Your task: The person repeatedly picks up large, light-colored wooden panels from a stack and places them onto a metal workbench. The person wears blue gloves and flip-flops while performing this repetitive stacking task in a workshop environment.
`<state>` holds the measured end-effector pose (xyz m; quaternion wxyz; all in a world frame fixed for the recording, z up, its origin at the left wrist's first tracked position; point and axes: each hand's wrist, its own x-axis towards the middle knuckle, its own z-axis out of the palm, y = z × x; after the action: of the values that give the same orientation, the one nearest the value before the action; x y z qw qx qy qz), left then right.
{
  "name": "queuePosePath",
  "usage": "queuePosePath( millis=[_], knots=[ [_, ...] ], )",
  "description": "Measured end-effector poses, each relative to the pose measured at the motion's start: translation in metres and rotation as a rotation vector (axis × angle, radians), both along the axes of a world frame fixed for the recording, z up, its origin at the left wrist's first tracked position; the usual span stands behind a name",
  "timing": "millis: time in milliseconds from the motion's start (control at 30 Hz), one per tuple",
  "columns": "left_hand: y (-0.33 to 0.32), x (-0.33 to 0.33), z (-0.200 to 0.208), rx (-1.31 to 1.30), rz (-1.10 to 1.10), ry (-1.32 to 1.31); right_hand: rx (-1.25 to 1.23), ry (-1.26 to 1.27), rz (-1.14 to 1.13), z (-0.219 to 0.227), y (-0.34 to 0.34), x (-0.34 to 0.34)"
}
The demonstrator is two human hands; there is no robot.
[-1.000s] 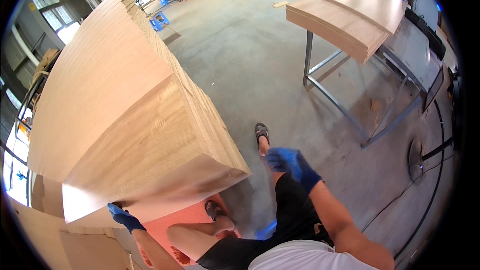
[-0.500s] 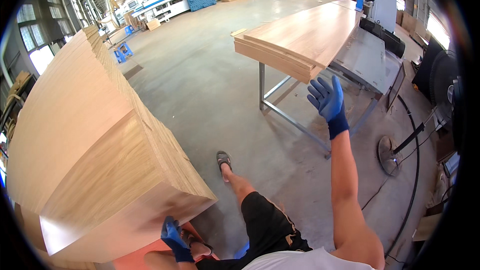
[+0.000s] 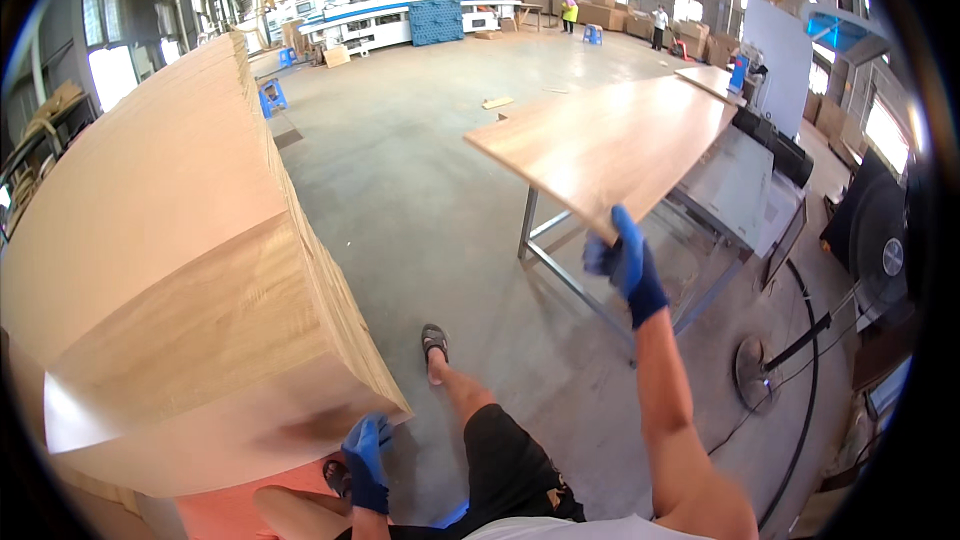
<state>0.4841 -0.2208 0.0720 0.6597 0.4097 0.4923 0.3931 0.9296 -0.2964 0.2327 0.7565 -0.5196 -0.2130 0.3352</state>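
Note:
My right hand [image 3: 622, 258], in a blue glove, is closed on the near corner of a wood-grain board [image 3: 610, 145], thumb on top. This board lies tilted above a metal-legged stand [image 3: 548, 225] and hides most of what is under it. Beyond its far end, part of another board [image 3: 708, 80] shows. My left hand [image 3: 368, 445], gloved in blue too, is beside the near corner of a tall stack of wood panels [image 3: 190, 310]. Its fingers are loosely bent, with nothing visible in them; whether they touch the stack is unclear.
To the right of the stand are a grey machine table [image 3: 730, 195] and a pedestal fan [image 3: 880, 250] with a cable on the floor. Blue stools [image 3: 272, 98] stand beyond the stack. A long white machine [image 3: 375, 30] and two people are far off.
My right hand has gone from open below the corner to gripping the top board, which has shifted toward me. My left hand has risen slightly along the stack's near corner. The view has tilted up.

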Motion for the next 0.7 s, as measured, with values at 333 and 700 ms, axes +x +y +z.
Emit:
queuePosePath(
  millis=[333, 700],
  knots=[
    [-0.048, 0.088, 0.151, 0.396, -0.352, -0.401, 0.001, 0.069, 0.692, -0.043, -0.078, -0.176],
    [-0.026, -0.225, 0.093, 0.666, 0.402, -0.601, 0.41, -0.144, -0.039, -0.003, -0.14, 0.062]
  ],
)
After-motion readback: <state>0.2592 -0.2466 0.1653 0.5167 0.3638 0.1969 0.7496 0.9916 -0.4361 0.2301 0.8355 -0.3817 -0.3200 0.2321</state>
